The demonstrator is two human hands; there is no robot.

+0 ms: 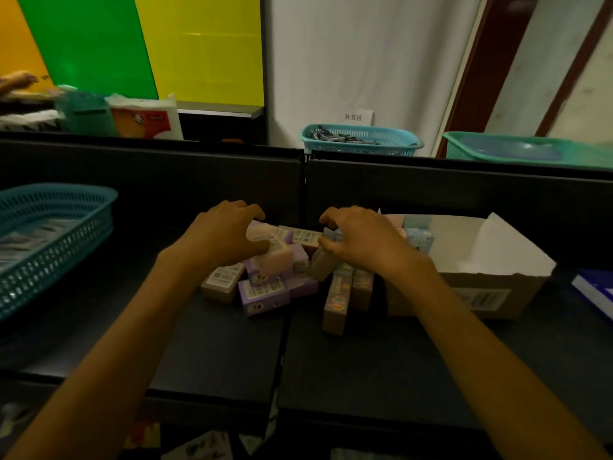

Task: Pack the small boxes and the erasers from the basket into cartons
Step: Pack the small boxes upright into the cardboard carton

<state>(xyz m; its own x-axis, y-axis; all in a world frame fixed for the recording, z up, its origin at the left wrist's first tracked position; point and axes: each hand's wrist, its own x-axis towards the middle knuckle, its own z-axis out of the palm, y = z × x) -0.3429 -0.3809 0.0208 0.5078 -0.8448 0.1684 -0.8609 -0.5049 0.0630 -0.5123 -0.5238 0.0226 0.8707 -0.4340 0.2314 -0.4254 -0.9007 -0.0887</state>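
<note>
A pile of small boxes [263,290], purple, pink and tan, lies on the dark table between my hands. My left hand [225,234] is curled over the pile's left top and holds a pale pink box [275,260]. My right hand [361,240] grips a tan box [323,263] at the pile's right side. Two tall boxes [336,303] stand beside the open carton [491,293], which sits at the right with a few light blue boxes [419,239] in its far left corner. A teal basket [56,240] with wrapped items stands at the left.
A black partition [431,187] runs across behind the table. Beyond it stand a blue basket [361,139] of dark items and a green basket [530,151]. A blue and white object [597,292] lies at the far right edge. Packages sit at the back left.
</note>
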